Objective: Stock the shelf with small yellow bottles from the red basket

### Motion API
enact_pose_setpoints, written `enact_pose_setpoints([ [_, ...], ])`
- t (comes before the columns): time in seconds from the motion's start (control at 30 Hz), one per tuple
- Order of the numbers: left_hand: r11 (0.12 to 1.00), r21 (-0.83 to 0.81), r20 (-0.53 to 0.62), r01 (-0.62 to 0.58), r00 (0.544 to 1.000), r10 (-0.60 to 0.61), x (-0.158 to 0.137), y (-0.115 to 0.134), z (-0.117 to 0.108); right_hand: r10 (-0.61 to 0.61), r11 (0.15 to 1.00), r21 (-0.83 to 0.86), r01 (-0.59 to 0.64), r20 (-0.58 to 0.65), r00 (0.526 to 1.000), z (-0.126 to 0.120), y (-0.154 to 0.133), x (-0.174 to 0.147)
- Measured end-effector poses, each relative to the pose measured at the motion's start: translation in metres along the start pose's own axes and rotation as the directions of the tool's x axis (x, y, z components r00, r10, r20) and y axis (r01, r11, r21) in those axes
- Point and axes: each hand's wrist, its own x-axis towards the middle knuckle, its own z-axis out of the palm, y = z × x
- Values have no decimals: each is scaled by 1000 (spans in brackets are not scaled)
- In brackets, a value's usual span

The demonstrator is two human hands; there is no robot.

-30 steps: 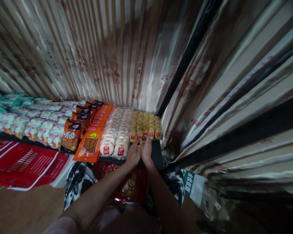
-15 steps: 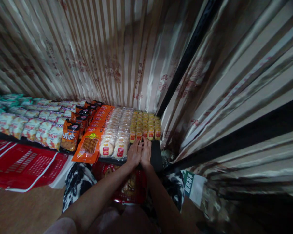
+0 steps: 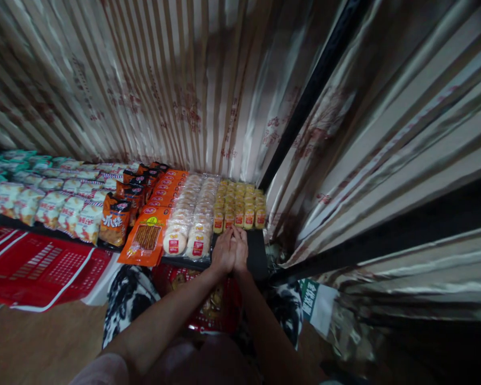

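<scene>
My left hand (image 3: 224,252) and my right hand (image 3: 239,250) are pressed together over the front edge of the black shelf (image 3: 257,248). Both are closed, and anything between them is hidden. Their fingertips come up against the front of the small yellow packs with red labels (image 3: 249,216), which stand in several tight rows. To the left of my hands lie clear packs of round pale biscuits (image 3: 198,241), stacked in two rows. Beyond those is a row of orange bags of stick snacks (image 3: 146,235).
Black-and-orange snack bags (image 3: 114,220) and white bags (image 3: 66,211) fill the shelf leftward. A red basket (image 3: 234,315) with wrapped items sits between my knees, another red basket (image 3: 44,272) at left. A striped curtain (image 3: 208,96) and black post (image 3: 300,117) stand behind.
My hands have drawn slightly back from the yellow packs and closed tighter together. The goods on the shelf look unchanged.
</scene>
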Motion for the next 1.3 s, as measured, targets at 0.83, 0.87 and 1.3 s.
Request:
enact_pose_setpoints([
  [0.83, 999, 23, 23, -45, 999, 44, -40, 1, -8, 49, 999, -19, -48, 40, 998, -17, -14, -34],
  [0.87, 998, 18, 20, -59, 998, 58, -45, -1, -9, 51, 998, -27, -49, 46, 998, -18, -14, -39],
  [1.3, 976, -9, 120, -218, 969, 217, -127, -38, -39, -146, 983, -88, 162, 161, 976, -27, -20, -129],
])
